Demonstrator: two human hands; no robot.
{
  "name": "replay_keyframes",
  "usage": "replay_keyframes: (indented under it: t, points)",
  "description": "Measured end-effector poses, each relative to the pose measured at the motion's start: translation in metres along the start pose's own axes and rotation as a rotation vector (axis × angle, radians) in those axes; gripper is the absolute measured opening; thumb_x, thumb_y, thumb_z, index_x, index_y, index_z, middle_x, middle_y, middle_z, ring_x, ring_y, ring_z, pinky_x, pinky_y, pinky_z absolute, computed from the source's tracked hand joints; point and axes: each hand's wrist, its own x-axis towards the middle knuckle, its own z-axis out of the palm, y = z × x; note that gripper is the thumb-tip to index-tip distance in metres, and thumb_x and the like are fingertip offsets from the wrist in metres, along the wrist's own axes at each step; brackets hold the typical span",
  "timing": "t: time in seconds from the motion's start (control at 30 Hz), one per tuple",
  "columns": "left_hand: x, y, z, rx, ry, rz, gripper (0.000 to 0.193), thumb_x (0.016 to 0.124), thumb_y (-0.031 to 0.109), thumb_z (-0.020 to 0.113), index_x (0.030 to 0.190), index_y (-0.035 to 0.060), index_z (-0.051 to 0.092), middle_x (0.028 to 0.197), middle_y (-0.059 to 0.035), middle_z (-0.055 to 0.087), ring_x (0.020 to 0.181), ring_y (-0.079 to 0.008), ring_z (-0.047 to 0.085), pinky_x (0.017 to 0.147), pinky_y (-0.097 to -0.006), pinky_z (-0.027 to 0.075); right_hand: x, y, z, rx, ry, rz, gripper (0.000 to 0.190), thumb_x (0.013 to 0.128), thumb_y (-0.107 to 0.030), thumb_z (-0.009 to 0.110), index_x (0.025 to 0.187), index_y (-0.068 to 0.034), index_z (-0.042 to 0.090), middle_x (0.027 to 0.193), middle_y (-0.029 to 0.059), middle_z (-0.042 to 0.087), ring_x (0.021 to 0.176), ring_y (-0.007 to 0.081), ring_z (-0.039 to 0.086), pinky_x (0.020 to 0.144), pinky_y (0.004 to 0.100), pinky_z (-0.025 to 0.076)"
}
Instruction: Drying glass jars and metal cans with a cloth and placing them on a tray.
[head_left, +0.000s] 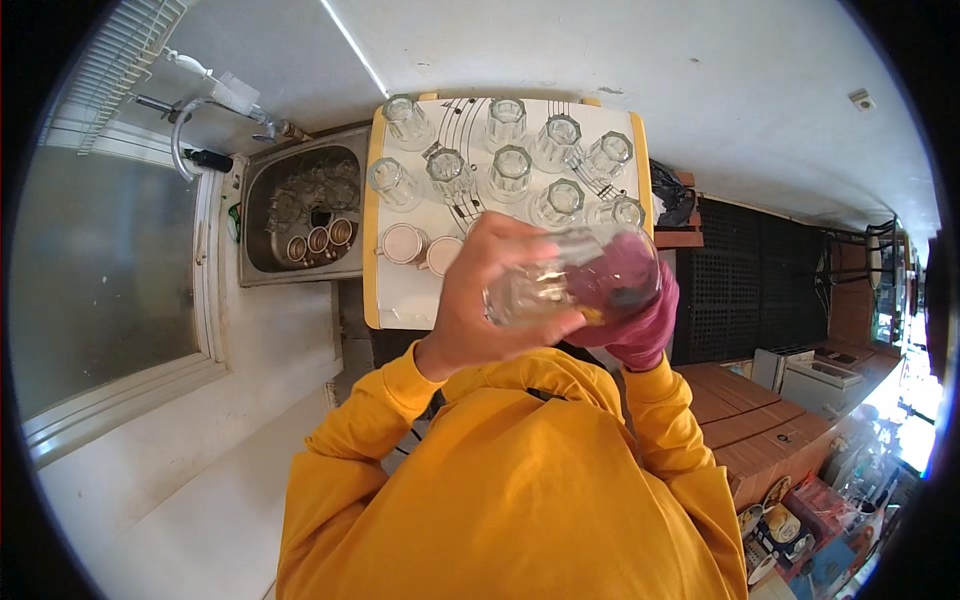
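Note:
My left hand (480, 300) grips a clear drinking glass (536, 289), which lies nearly on its side in front of my chest. At its right end, my right hand (637, 322) is wrapped in a maroon cloth (660, 307). Maroon shows through the glass wall; whether the cloth is inside or behind it is hard to tell, as both are blurred. Below the hands stands a white table (480, 112) with yellow edges and printed music notes. Several faceted glasses (511, 172) stand on it. Two pale mugs (403, 244) sit near its left front, one partly hidden by my left hand.
Left of the table is a metal sink (304, 276) holding several glasses (315, 195) and three cups (318, 240), under a curved faucet (184, 139). A black bag (670, 195) lies beside the table's right edge. Brown cabinets (750, 405) stand at the right.

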Motion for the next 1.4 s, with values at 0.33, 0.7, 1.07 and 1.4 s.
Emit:
replay_keyframes:
  t: [0.33, 0.7, 1.07, 1.4]
  points:
    - [-0.01, -0.012, -0.027, -0.564, 0.329, -0.547, 0.055, 0.081, 0.028, 0.08, 0.12, 0.0051, 0.049, 0.107, -0.0053, 0.057, 0.097, -0.0132, 0.061, 0.085, -0.026, 0.05, 0.03, -0.041, 0.034, -0.589, 0.068, -0.45, 0.075, 0.06, -0.032, 0.09, 0.123, -0.008, 0.058, 0.099, 0.0045, 0.064, 0.085, 0.0236, 0.065, 0.077, 0.034, 0.052]
    - [-0.027, -0.05, -0.054, -0.131, 0.043, -0.214, 0.059, 0.072, 0.024, 0.087, 0.119, 0.0085, 0.055, 0.109, -0.0114, 0.053, 0.1, -0.0218, 0.058, 0.082, -0.0324, 0.051, 0.04, -0.087, 0.03, -0.43, -0.285, -0.378, 0.043, 0.047, 0.0, 0.076, 0.088, -0.006, 0.065, 0.073, 0.0049, 0.064, 0.056, 0.0226, 0.057, 0.056, 0.0328, 0.046]
    - [-0.004, -0.034, -0.096, 0.145, -0.203, 0.089, 0.055, 0.071, 0.03, 0.086, 0.116, 0.0136, 0.06, 0.109, -0.0133, 0.058, 0.099, -0.0304, 0.061, 0.08, -0.0393, 0.054, 0.038, -0.053, 0.059, -0.066, -0.062, 0.052, 0.062, 0.042, -0.014, 0.093, 0.092, -0.004, 0.057, 0.08, 0.0048, 0.06, 0.071, 0.0213, 0.058, 0.065, 0.0299, 0.047]
    - [0.118, -0.155, -0.167, 0.648, -0.077, 0.006, 0.057, 0.071, 0.037, 0.085, 0.114, 0.0105, 0.059, 0.102, -0.008, 0.059, 0.086, -0.0219, 0.063, 0.076, -0.0327, 0.051, 0.043, -0.082, 0.067, -0.055, 0.277, -0.038, 0.056, 0.068, 0.012, 0.068, 0.122, -0.001, 0.059, 0.116, 0.0126, 0.061, 0.106, 0.0148, 0.06, 0.08, 0.0258, 0.051]
